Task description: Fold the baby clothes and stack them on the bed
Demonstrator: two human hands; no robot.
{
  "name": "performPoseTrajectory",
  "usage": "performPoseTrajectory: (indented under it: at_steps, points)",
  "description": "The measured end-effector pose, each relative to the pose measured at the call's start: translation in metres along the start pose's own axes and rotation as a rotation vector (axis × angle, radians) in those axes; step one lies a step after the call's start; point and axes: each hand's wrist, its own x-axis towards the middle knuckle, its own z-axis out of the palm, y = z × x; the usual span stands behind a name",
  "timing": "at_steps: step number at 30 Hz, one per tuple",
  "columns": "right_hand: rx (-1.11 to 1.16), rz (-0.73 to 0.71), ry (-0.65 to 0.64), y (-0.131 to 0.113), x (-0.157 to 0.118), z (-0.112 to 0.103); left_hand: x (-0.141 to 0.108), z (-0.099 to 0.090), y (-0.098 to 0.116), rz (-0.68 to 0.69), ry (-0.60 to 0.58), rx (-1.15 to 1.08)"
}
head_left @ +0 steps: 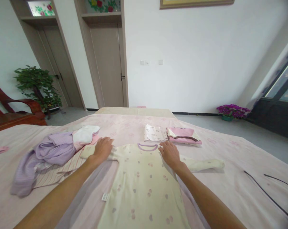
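A pale yellow long-sleeved child's top (144,184) with a lavender neckline and small heart and dot prints lies spread on the pink cloth, its neck facing away from me. My left hand (104,149) rests over the sleeve on the left, fingers stretched out. Near the neckline, my right hand (170,153) lies on the right shoulder of the top, palm down with fingers extended. That side's sleeve stretches out to the right beyond my wrist. A white label shows at the left side seam.
Left of the top is a heap of clothes with a lavender knit garment (55,146) and a white piece (85,135). Beyond the neckline sit a folded white printed garment (154,133) and a folded pink garment (184,136). Dark cords (265,190) lie at right on the pink cloth (244,156).
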Motion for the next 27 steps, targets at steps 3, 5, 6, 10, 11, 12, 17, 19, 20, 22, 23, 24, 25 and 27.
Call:
performPoseTrajectory:
  at_steps: [3,5,6,10,11,12,17,19,20,22,23,24,25,27]
  points:
    - [-0.015,-0.164,0.037,-0.037,-0.02,0.01,-0.018,0.034,0.064,0.186,0.008,-0.063]
    - [-0.022,-0.263,0.012,-0.054,-0.035,0.022,-0.027,0.054,0.094,0.229,-0.009,-0.082]
    - [-0.022,-0.29,-0.015,-0.056,-0.041,0.028,-0.031,0.061,0.103,0.227,-0.021,-0.085]
    - [-0.056,-0.258,-0.102,-0.03,-0.049,0.037,-0.041,0.076,0.102,0.215,-0.046,-0.069]
    - [-0.078,-0.228,-0.11,-0.019,-0.048,0.034,-0.043,0.076,0.098,0.217,-0.049,-0.063]
    - [-0.099,-0.199,-0.118,-0.01,-0.046,0.031,-0.045,0.074,0.095,0.21,-0.055,-0.055]
    - [-0.124,-0.084,-0.106,-0.019,-0.048,0.013,-0.065,0.058,0.108,0.226,-0.027,-0.045]
    - [-0.069,-0.109,-0.094,-0.044,-0.062,0.014,-0.081,0.053,0.117,0.337,-0.047,-0.08]
    - [-0.029,-0.142,-0.104,-0.057,-0.072,0.015,-0.091,0.052,0.12,0.383,-0.065,-0.094]
    - [0.035,-0.23,-0.12,-0.076,-0.098,0.018,-0.111,0.05,0.119,0.424,-0.088,-0.105]
    - [0.055,-0.274,-0.123,-0.081,-0.112,0.019,-0.121,0.049,0.116,0.436,-0.093,-0.104]
    - [0.071,-0.316,-0.122,-0.082,-0.126,0.018,-0.131,0.047,0.111,0.453,-0.097,-0.1]
    - [0.085,-0.356,-0.124,-0.08,-0.139,0.016,-0.141,0.045,0.105,0.475,-0.105,-0.096]
    - [0.119,-0.447,-0.15,-0.071,-0.164,0.006,-0.159,0.038,0.092,0.529,-0.127,-0.09]
